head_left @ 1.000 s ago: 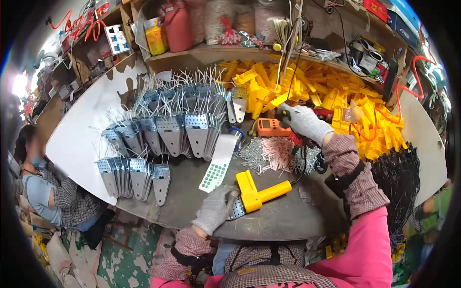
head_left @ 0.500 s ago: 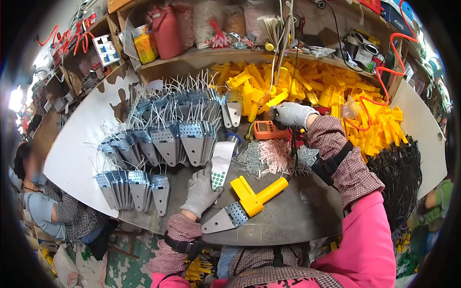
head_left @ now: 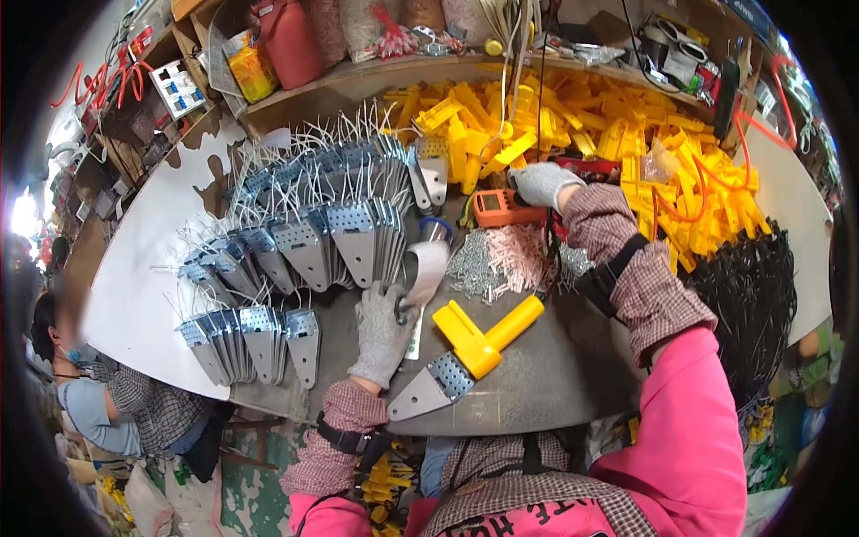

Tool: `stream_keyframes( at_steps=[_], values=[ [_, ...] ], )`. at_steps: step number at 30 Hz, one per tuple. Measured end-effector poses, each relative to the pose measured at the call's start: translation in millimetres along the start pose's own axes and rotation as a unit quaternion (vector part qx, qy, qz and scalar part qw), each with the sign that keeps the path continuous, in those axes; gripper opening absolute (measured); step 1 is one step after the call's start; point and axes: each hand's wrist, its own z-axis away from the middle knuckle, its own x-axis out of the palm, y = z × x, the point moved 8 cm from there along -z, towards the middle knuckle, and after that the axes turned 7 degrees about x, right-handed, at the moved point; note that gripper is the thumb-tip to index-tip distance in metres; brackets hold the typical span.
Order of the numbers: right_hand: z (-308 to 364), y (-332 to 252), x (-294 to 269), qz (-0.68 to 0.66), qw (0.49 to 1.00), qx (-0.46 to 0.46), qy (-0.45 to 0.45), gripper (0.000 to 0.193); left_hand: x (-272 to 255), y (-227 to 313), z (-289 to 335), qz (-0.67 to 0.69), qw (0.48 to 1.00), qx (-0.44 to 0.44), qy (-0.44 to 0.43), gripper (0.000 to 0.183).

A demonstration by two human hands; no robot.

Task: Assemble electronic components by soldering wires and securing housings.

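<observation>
My left hand (head_left: 380, 331), in a grey glove, pinches the edge of a white strip of sticker backing paper (head_left: 428, 271). The strip bends up towards a blue-rimmed roll (head_left: 436, 228); green dots show faintly at its lower end. My right hand (head_left: 543, 185), also gloved, is curled beside an orange meter (head_left: 503, 208) with a small display; what its fingers hold is hidden. A red and black tool (head_left: 586, 168) lies just behind it. In front of me rests a yellow plastic piece (head_left: 479, 349) fitted to a perforated grey metal plate (head_left: 434, 387).
Stacked metal plates with white wires (head_left: 309, 251) fill the left. Small screws (head_left: 479, 267) and pink plugs (head_left: 517, 255) lie mid-table. Yellow parts (head_left: 617, 125) are heaped behind, black cables (head_left: 743, 313) at right. A person (head_left: 134, 394) sits at far left.
My left hand has moved up and right onto the strip, which now bends and twists. The red and black tool now shows behind my right hand. The whole view has shifted slightly.
</observation>
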Motion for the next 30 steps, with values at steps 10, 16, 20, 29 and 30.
stream_keyframes(
  at_steps=[10,16,20,29,30],
  values=[
    [136,-161,-20,-0.799,0.594,-0.038,-0.087,0.026,-15,-2,-3,0.512,0.824,-0.236,-0.049,0.023],
    [127,-152,-14,-0.808,0.585,-0.008,0.077,0.019,-14,21,-17,0.576,0.798,-0.172,-0.045,0.027],
    [161,-153,-71,-0.437,0.832,-0.078,0.332,0.024,-14,3,-17,0.468,0.859,-0.208,0.002,0.023],
    [139,-156,-41,-0.353,0.867,-0.045,0.348,0.023,-27,45,-41,0.143,0.987,0.02,0.065,0.022],
    [137,-157,-38,-0.353,0.868,-0.045,0.346,0.023,-24,43,-41,0.144,0.987,0.019,0.063,0.022]
  ],
)
